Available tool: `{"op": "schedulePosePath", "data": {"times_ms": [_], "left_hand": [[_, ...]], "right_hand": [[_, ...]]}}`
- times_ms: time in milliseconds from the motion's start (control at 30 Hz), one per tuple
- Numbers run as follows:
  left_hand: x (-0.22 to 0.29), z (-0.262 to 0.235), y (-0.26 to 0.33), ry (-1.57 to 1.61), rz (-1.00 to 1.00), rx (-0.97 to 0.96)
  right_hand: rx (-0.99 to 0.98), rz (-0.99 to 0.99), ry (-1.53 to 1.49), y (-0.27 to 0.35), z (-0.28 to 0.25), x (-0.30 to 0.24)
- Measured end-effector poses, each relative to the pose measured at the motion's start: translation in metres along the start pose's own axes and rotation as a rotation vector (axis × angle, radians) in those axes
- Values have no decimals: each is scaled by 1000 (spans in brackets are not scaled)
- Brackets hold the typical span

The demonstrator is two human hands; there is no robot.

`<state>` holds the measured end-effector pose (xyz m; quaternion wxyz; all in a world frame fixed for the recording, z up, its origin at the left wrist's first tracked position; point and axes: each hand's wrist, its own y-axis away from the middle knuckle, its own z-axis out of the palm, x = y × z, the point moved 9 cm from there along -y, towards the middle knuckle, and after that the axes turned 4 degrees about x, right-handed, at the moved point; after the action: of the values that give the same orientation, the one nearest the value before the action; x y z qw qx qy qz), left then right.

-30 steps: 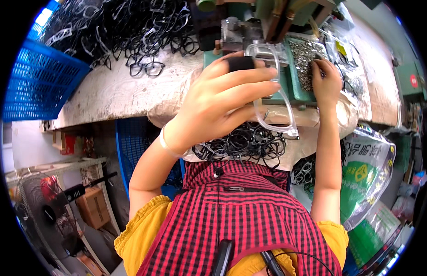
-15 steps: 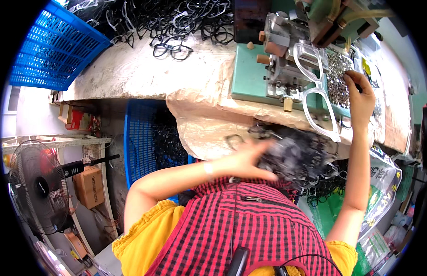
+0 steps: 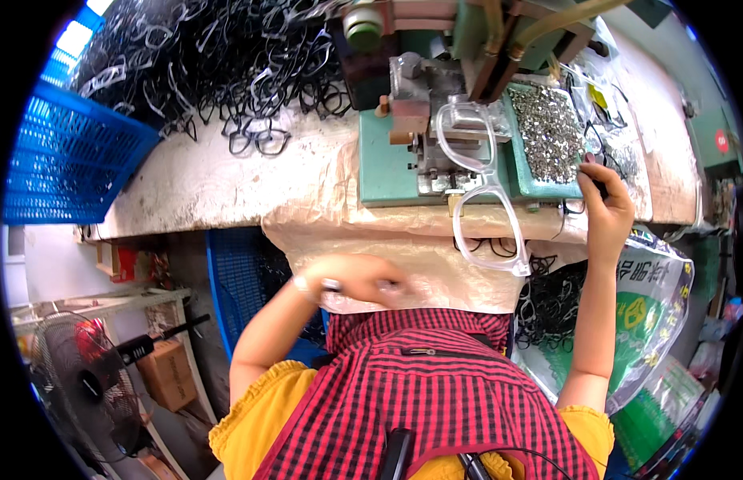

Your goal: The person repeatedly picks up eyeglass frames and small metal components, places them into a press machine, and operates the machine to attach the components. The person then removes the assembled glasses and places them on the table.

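Observation:
A clear plastic eyeglass frame point(image 3: 485, 192) lies on the green bench machine point(image 3: 387, 164), its lower half hanging over the front edge. My left hand point(image 3: 357, 280) is low by my lap, blurred, fingers curled, over the tan sack cloth point(image 3: 435, 276); whether it holds anything I cannot tell. My right hand point(image 3: 605, 210) is raised at the right edge of the machine, pinched on a small dark piece point(image 3: 598, 186), beside the tray of small metal parts point(image 3: 547, 132).
Black eyeglass frames point(image 3: 211, 64) are heaped on the bench behind the machine. A blue basket point(image 3: 67, 160) stands at left and a blue crate point(image 3: 235, 288) under the bench. More black frames point(image 3: 547, 308) fill a green-and-white sack point(image 3: 659, 304). A fan point(image 3: 75, 376) sits at lower left.
My left hand came off the clear frame at the machine and dropped to my lap, passing over the black frames. My right hand stayed by the metal-parts tray.

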<state>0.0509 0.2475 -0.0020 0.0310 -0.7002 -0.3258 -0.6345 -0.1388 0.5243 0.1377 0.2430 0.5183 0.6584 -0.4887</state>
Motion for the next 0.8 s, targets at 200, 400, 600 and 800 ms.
{"op": "schedulePosePath", "data": {"times_ms": [200,400,600,800], "left_hand": [[13,-169,162,282,-203,1086],[-26,-212,237,-867,-399,1726],[-52,-247,231,-1004,-464,1494],[-51,-258,241,-859,-479,1506]], "right_hand": [[-60,-198,-336,-28,72,-113],[26,19,-592,-26,114,-100],[-97,130,-791,-26,121,-107],[-76,221,-924,-10,122,-128]]}}
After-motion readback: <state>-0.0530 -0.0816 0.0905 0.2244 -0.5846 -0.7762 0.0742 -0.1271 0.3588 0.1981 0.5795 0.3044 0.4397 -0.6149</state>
